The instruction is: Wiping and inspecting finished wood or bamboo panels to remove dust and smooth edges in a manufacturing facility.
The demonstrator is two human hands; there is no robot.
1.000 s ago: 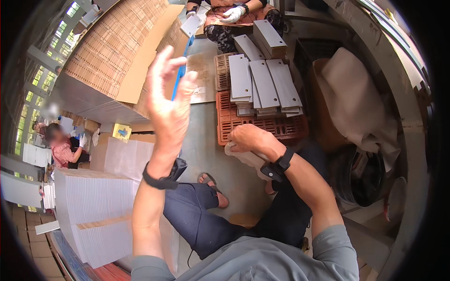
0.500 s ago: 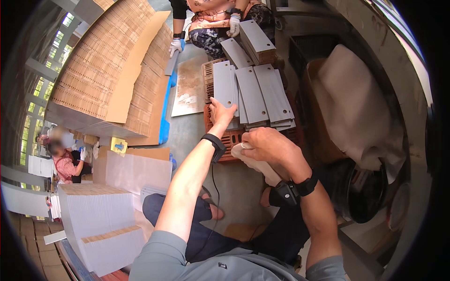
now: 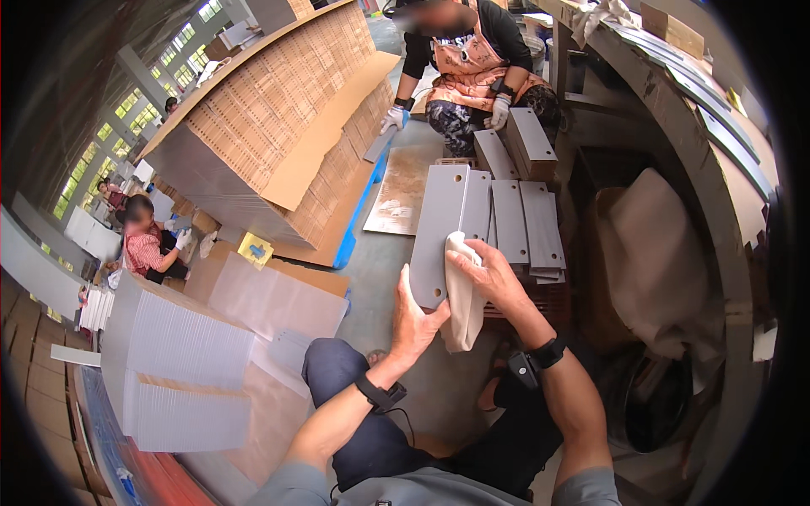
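My left hand (image 3: 413,316) grips the near end of a long grey panel (image 3: 439,223) with a round hole near each end. It is held up, tilted away from me. In my right hand (image 3: 494,277) is a cream cloth (image 3: 462,312), bunched against the panel's right edge and hanging below it. Just beyond, more grey panels (image 3: 509,211) lie in overlapping stacks on a reddish plastic crate (image 3: 540,299).
Opposite me a person in a patterned apron (image 3: 460,63) squats, one gloved hand on a grey strip. At left stand a tall stack of brown-edged boards (image 3: 278,110) on a blue pallet (image 3: 359,223) and stacked grey panels (image 3: 186,346). A black bucket (image 3: 654,396) sits at right.
My left hand has taken a panel off the stack and brought it nearer. My right hand has moved the cloth up against its edge. The view has shifted.
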